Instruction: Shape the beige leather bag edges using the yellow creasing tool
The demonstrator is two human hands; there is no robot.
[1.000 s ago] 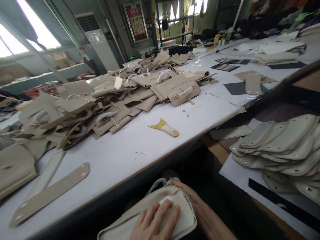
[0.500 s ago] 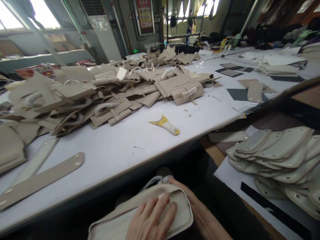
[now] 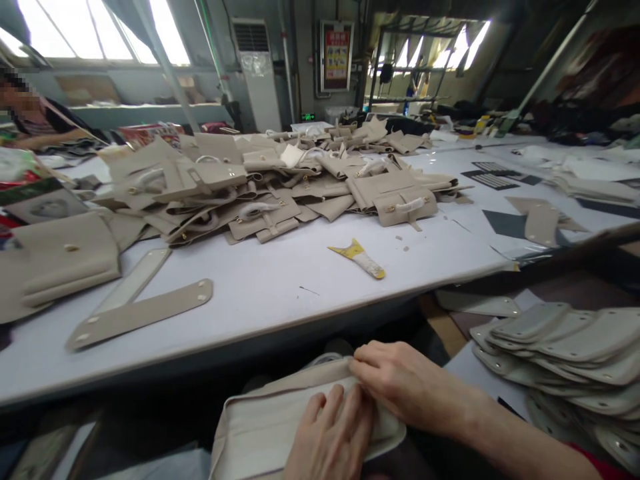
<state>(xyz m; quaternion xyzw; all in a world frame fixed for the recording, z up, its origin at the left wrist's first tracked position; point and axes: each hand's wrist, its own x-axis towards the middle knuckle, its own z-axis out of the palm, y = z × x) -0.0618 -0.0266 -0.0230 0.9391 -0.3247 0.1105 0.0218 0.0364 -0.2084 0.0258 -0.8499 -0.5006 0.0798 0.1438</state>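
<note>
A cream fabric bag piece [image 3: 270, 427] lies on my lap below the table edge. My left hand [image 3: 333, 440] rests flat on it with fingers stretched out. My right hand [image 3: 400, 380] lies over the piece's far right end, fingers curled and pinching its top edge near the left fingertips. A long beige strap [image 3: 140, 313] with rivets lies on the white table [image 3: 280, 293] to the left.
A large heap of beige bag parts [image 3: 280, 180] covers the table's back half. A squeezed yellow glue tube [image 3: 361, 259] lies near the front edge. Stacked rounded cream panels [image 3: 565, 347] sit at the right. Another person [image 3: 30, 113] sits at the far left.
My right hand came from under the piece's right end up onto its top edge. My view swung left, bringing the person at far left into sight.
</note>
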